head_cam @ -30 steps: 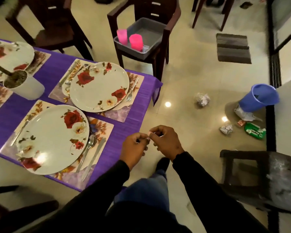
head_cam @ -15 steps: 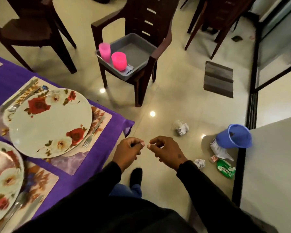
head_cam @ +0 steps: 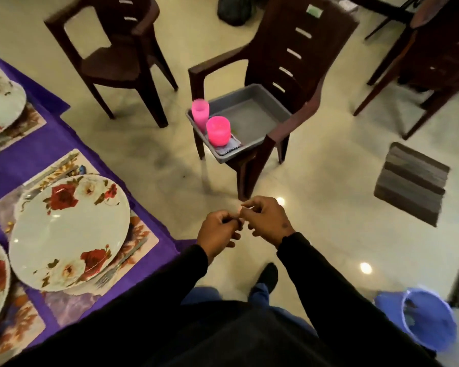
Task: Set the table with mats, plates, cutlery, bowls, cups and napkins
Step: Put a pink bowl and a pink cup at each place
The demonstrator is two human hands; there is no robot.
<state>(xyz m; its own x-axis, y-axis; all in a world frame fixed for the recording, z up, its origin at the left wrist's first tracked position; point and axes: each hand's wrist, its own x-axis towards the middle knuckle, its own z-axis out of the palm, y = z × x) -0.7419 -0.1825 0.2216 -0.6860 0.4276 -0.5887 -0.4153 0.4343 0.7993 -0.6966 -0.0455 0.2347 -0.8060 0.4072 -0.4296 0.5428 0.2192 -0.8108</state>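
beyond the purple worktop's (head_cam: 72, 144) corner, over bare floor, both hands hang close together at chest height. the left hand (head_cam: 219, 231) has its fingers curled in, and the right hand (head_cam: 266, 221) is curled likewise, thumb and forefinger pinched at something tiny and pale; what it is cannot be told, nor whether the left grip holds anything at all.

the grey tub (head_cam: 245, 120) on the brown chair (head_cam: 281, 83) serves as the landmark. inside its near left corner stand a tall pink cup (head_cam: 200, 111) and a squat stack of pink bowls (head_cam: 218, 130), upright, just beside each other, with a folded cloth or napkin (head_cam: 232, 148) under the stack's near edge. both hands sit on the near side of the tub, well apart from it, so the pink pieces lie straight ahead and slightly left of the grips. the left hand looks a touch nearer that corner, though either could reach.

left of the tub, the worktop already carries floral plates (head_cam: 69, 231) on mats (head_cam: 141, 234), with a fork (head_cam: 112, 272) by the nearest plate's edge. cups and bowls are likely what gets fetched next.
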